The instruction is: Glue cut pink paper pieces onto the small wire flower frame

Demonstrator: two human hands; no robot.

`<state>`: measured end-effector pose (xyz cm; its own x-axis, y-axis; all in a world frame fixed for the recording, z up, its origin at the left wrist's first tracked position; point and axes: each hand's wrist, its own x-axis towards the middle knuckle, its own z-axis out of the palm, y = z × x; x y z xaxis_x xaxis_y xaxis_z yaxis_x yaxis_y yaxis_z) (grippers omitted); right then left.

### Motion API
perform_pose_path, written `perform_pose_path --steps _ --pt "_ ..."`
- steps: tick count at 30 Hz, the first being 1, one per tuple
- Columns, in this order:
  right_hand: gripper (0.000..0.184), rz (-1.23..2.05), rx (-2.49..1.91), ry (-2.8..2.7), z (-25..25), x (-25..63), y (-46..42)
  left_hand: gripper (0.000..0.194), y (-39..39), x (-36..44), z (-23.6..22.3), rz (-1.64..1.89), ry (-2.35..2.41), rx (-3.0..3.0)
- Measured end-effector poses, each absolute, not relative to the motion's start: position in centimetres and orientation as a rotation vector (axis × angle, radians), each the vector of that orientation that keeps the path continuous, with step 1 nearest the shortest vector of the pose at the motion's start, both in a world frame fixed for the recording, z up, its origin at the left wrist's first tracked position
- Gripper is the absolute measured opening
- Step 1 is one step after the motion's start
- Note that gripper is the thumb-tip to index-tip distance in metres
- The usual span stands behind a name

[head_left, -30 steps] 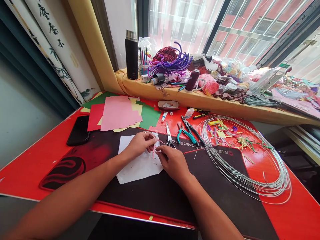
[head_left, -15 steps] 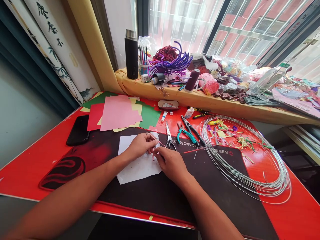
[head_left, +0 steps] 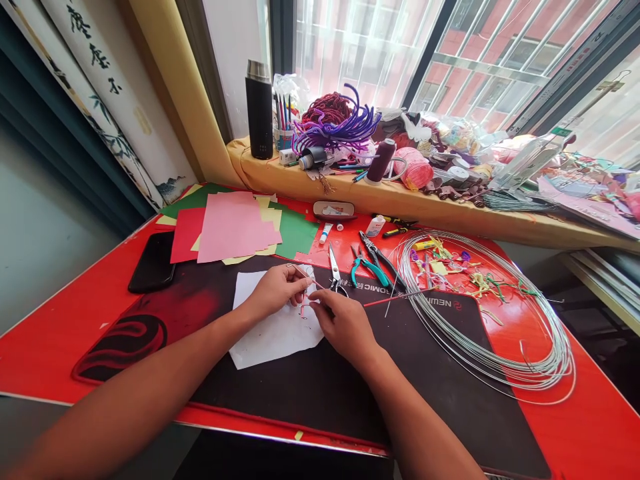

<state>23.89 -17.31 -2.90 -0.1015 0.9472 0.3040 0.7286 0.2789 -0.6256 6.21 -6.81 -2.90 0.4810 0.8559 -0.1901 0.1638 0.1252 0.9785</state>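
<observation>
A thin wire piece with pink bits hangs just above the right edge of the white paper sheet. The left hand is curled almost shut, pinching the wire between thumb and fingers. The right hand is nearly closed at the wire, though whether it has hold is hard to tell. Scissors lie just beyond the sheet's right corner, teal pliers further right, and a coil of silver wire well right of the sheet. A stack of coloured paper lies just beyond the sheet.
</observation>
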Motion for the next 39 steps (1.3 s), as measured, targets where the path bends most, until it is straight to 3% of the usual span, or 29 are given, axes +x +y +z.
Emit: perform_pose_path --steps 11,39 --pt "0.014 0.381 -1.504 -1.851 -2.19 24.39 -17.32 0.046 -6.37 5.91 -2.91 0.737 0.965 1.356" --pt "0.013 0.422 -1.540 -1.771 -2.11 24.59 -17.15 0.043 -6.46 5.98 -2.59 0.789 0.956 1.327"
